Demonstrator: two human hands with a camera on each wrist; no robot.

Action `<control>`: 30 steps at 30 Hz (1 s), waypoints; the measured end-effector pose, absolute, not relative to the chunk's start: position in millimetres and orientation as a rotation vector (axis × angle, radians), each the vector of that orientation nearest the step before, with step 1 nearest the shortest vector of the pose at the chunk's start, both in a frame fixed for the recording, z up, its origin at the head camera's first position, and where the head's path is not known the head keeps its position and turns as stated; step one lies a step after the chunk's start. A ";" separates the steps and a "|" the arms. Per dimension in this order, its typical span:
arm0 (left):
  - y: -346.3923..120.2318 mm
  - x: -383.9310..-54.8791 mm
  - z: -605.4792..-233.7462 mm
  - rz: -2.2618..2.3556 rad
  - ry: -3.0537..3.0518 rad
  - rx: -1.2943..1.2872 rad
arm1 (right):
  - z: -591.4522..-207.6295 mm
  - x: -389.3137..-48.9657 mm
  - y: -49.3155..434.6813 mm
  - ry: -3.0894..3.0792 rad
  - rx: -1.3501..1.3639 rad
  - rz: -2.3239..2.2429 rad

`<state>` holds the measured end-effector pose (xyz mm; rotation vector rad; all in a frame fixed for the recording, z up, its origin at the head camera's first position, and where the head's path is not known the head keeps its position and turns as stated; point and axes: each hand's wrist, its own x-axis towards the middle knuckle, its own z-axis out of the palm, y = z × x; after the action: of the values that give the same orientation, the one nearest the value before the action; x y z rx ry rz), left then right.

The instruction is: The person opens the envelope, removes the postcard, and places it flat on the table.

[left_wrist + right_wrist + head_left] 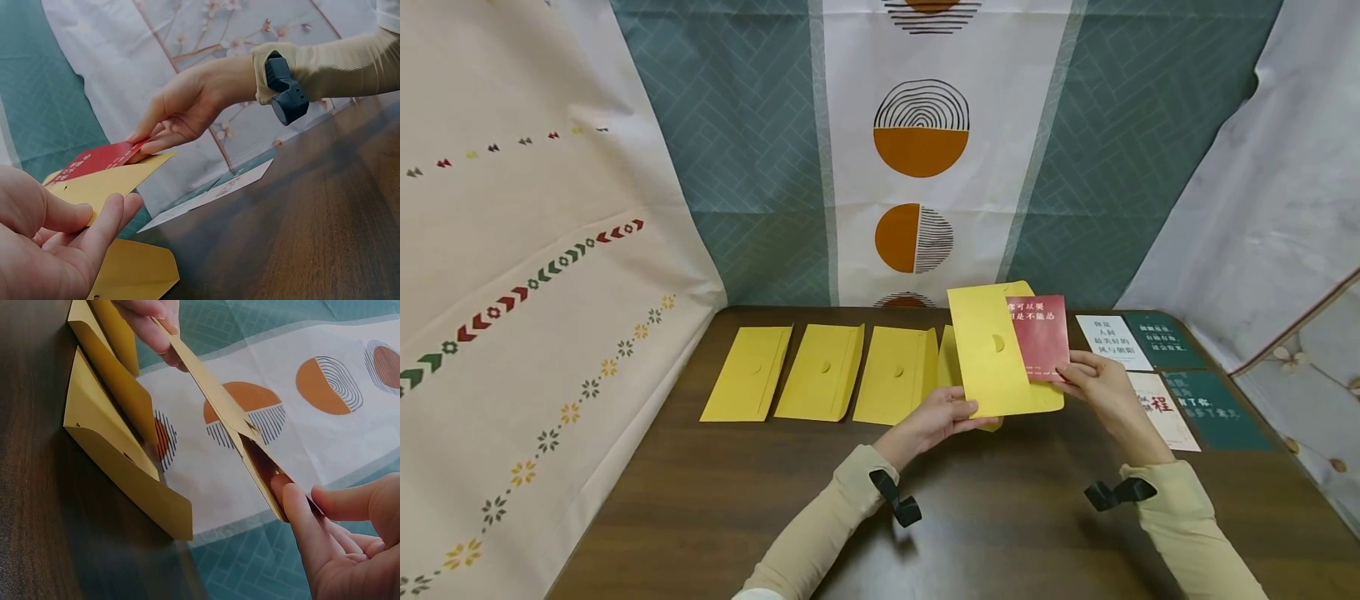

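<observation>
Above the table my left hand [934, 421] pinches a yellow envelope [992, 354] by its lower left corner. A red card [1047, 337] with white writing is partly inside the envelope's opening on the right; its left part is hidden. With thumb and fingers my right hand [1097, 385] pinches the card's right edge. The left wrist view shows the same red card [103, 159] lying against the envelope flap. From the right wrist view, the envelope [219, 403] appears edge-on with its mouth spread, and the right hand [344, 540] is at that mouth.
A row of yellow envelopes [820, 371] lies along the back left of the table [737, 517], one partly behind the held envelope. At the right lie a white card [1114, 340], a green card [1165, 340], another white card [1165, 410] and another green card [1217, 412]. Patterned cloth hangs behind.
</observation>
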<state>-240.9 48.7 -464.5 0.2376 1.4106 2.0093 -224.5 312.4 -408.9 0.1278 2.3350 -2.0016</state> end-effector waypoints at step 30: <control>62.9 -242.6 -449.2 1.978 1.394 0.329 | -397.8 -211.7 352.7 2.129 0.408 -2.505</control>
<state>-242.6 62.9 -449.2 0.3294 1.3936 1.9780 -211.7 352.7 -397.8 0.4083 2.1285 -2.5047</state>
